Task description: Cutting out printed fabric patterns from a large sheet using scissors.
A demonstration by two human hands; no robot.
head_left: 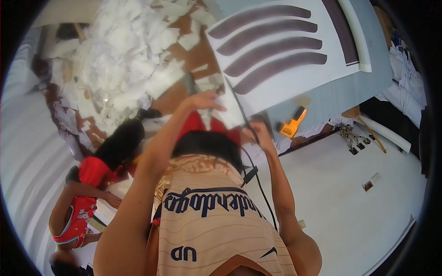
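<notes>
My left hand (208,100) reaches over the left edge of a table, its fingers slightly blurred and apart. Beside its fingertips hangs a white sheet piece (233,113); no grip on it shows. My right hand (260,134) is curled closed at the table's near edge, where a black cord (239,103) meets the fingers. The cord runs up along the edge of a white printed sheet (276,85) and also trails down past my body. Several dark brown curved strips (281,64) are printed on that sheet. An orange-and-black pistol-shaped tool (292,122) lies right of my right hand.
A large heap of white scraps (124,60) covers the brown floor at left. A co-worker in red (85,211) sits at lower left. The grey-blue table (380,60) bears a white roll (355,34). Plugs with wires (355,140) lie on the right, near another white roll (389,133).
</notes>
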